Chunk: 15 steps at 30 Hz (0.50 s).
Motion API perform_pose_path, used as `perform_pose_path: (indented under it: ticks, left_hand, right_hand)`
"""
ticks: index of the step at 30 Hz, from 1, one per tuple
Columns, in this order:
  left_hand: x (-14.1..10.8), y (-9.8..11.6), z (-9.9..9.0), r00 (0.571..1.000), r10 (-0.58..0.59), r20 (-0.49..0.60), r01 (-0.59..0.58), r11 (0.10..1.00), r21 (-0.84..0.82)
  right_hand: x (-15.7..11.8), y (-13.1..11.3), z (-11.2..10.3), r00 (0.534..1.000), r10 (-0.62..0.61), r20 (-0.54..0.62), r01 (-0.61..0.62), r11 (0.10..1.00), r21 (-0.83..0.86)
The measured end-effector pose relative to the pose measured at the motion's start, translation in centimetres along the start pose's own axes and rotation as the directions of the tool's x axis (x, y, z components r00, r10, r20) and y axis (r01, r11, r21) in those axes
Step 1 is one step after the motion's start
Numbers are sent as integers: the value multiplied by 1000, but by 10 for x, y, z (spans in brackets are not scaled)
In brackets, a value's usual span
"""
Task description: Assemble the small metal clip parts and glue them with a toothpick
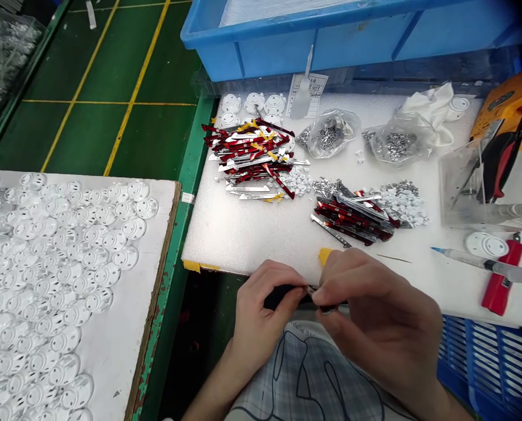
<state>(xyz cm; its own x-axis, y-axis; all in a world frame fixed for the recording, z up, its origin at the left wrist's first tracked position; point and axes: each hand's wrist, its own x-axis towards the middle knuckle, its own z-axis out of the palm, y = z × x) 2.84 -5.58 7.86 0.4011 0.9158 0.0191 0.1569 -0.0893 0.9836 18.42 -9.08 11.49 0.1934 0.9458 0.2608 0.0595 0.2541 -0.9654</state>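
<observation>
Dark, narrow piece (279, 296) sits low at the centre, at the near edge of the desk, pinched between both hands; the fingers cover much of it, so its full shape cannot be told. Largest around it is the desk (238, 234), topped with white foam. A green surface (164, 52) with yellow lines lies beyond, at the upper left. A deep blue plastic bin (278, 55) stands along the far side, and a pale board (124, 327) at the left carries many round white plastic parts (74, 275). A blue slatted basket (488, 368) is at the lower right.

The left hand (261, 316) has its thumb and index finger closed on the piece; the right hand (374, 321) pinches at its right end, fingertips almost meeting the left ones. A small shiny bit (310, 289) shows between them.

Beyond the hands lie two heaps of thin red, silver and white strips, the left heap (254, 155) bigger than the right heap (355, 216). Two clear plastic bags of small metal parts (331, 134) rest behind. At the right, a clear box (466, 210) holds black-and-red pliers (501, 164); nearer lie a red-handled tool (501, 280), a clear syringe (475, 258) and a thin needle-like piece (394, 258).
</observation>
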Motion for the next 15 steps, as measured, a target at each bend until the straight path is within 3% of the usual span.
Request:
perform_pose_path:
  ticks: [15]
  left_hand:
    - [0, 4, 5, 998, -30, 57, 32, 999, -44]
  right_hand:
    - [5, -3, 2, 999, -38, 2, 38, 999, -8]
